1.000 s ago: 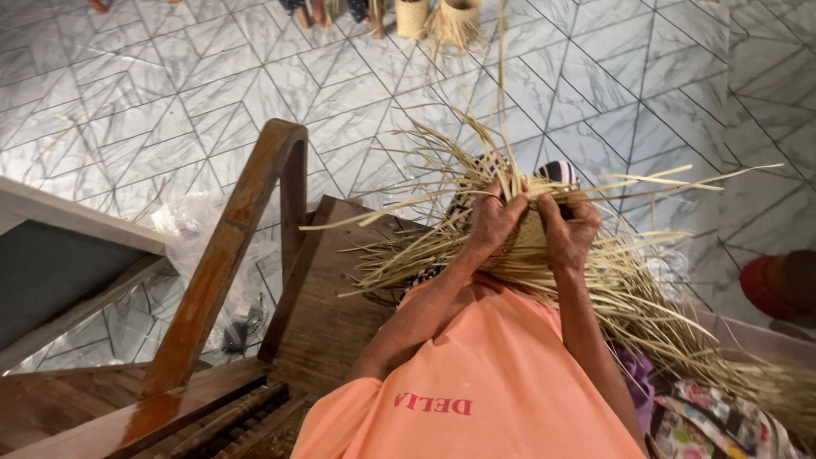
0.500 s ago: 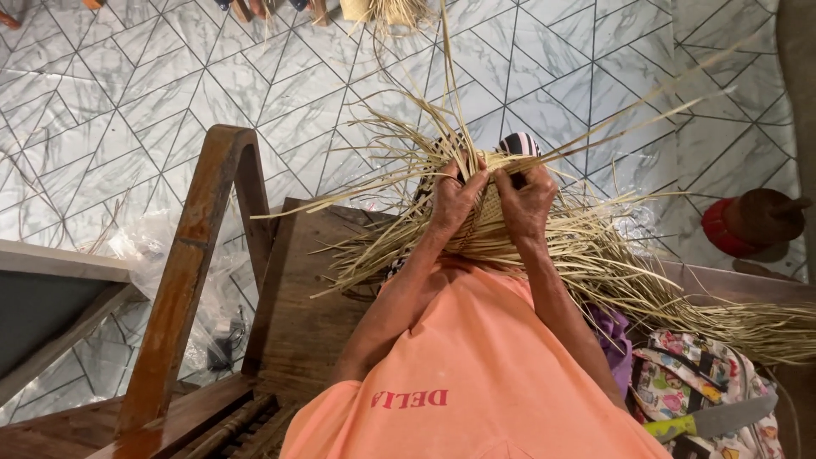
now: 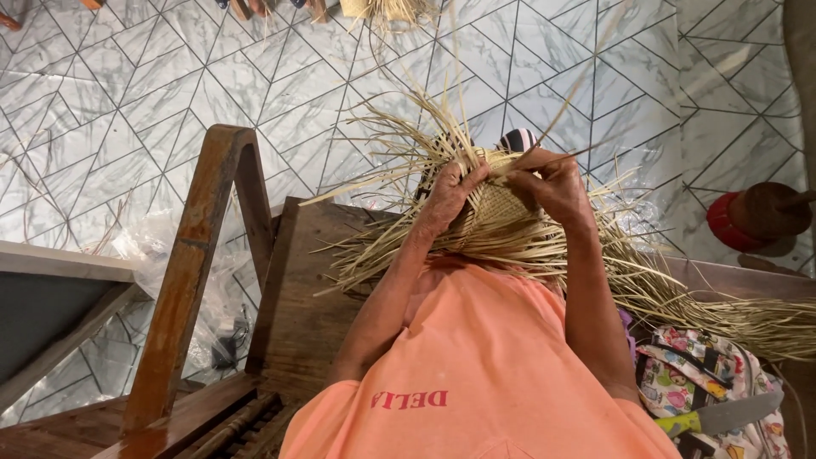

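This looks like a room in a home used for handcraft. The floor (image 3: pixel 153 93) has grey marble-pattern tiles, a wooden chair (image 3: pixel 195 280) stands on it, a flowered bag (image 3: pixel 680 374) lies nearby, and loose straw strips (image 3: pixel 680 297) spread around.

I wear an orange short-sleeved shirt (image 3: pixel 484 374) of soft, plain cloth. It has some red printed letters across the front, which look upside down from my view. The sleeves end above my elbows, so my forearms are bare. My hands (image 3: pixel 450 191) are bare too, and I see no ring, no watch and no gloves on them.
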